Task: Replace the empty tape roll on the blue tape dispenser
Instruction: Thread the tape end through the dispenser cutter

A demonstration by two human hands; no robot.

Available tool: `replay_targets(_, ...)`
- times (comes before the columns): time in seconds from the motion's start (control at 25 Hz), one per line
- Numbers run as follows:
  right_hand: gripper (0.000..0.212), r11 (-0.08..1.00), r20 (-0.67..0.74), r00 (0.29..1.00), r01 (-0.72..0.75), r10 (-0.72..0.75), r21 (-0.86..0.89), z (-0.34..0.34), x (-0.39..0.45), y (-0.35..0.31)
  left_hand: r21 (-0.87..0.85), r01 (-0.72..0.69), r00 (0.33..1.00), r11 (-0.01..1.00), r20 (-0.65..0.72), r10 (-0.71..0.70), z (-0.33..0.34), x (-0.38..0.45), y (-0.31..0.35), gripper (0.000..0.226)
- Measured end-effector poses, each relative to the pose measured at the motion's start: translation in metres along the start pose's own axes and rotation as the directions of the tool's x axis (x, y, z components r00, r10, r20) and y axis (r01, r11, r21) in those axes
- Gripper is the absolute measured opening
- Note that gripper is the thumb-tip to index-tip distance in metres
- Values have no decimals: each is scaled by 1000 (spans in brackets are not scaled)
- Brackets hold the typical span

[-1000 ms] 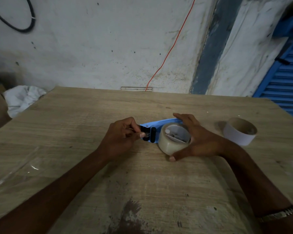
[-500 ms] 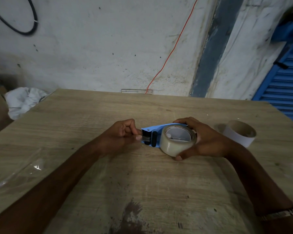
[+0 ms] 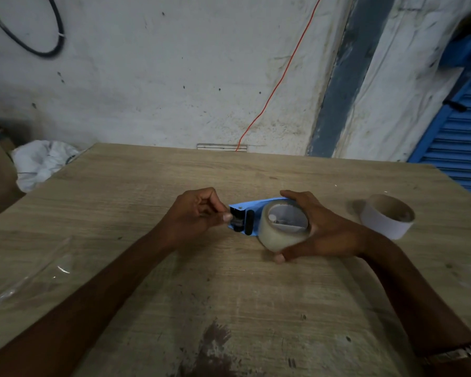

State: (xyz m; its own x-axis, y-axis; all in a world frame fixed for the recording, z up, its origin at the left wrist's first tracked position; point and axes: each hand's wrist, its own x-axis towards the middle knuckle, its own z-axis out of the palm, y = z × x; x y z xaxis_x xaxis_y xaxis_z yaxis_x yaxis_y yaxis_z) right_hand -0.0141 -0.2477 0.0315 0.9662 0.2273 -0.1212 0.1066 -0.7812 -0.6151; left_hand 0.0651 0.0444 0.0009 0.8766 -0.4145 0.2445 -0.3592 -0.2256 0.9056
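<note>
- A dark brownish stain marks the worn wooden tabletop closest to me; a metal wristwatch band shows on my right wrist at the lower right edge.
- A crumpled sheet of clear plastic film lies flat on the table at my left, well apart from both hands.
- My right hand is wrapped around the new roll of clear packing tape: thumb under its near side, fingers over its far side. The roll sits on the hub of the blue plastic tape dispenser, which rests on the table mid-way across.
- My left hand is curled, thumb and forefinger pinched together right at the dispenser's black roller end. I cannot tell whether a tape end is between the fingertips.
- The empty white cardboard tape core stands on its rim on the table just to the right of my right hand, not touching it.
- Beyond the left table edge lies a bundle of white cloth or bag material.
- Farthest back: a stained white wall with a thin orange wire running down it, a looped black cable upper left, and a blue slatted shutter at right.
</note>
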Motion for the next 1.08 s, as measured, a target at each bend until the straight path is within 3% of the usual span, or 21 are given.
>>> replay_targets(0.08,139,999,-96,995,12,-16,-50,5,2,-7,16,-4,1000,1000,-12,4,2,0,-1,20)
replay_targets(0.2,120,996,-183,983,18,-33,-83,6,4,-5,-35,-2,1000,999,23,3,1,1,0,27)
replay_targets(0.32,115,999,-143,990,-3,-3,-42,-1,2,2,-174,46,989,984,147,-20,-7,1,2,25)
replay_targets(0.44,103,1000,-85,996,12,-10,20,-5,-4,2,-275,136,936,952,351,-32,-21,-3,3,20)
replay_targets(0.64,99,995,40,999,-6,1,102,-14,-9,5,-318,220,845,922,534,-18,-38,-5,5,35)
replay_targets(0.76,111,993,87,996,-34,24,115,-14,-12,4,-314,228,862,922,505,-41,-37,-3,3,40)
replay_targets(0.88,131,999,69,996,-50,49,5,-9,-10,-4,-324,243,891,914,447,-79,-34,-2,2,31)
replay_targets(1.08,103,999,-28,999,-14,16,52,-9,-7,-4,-190,173,946,966,305,-109,-29,0,0,19)
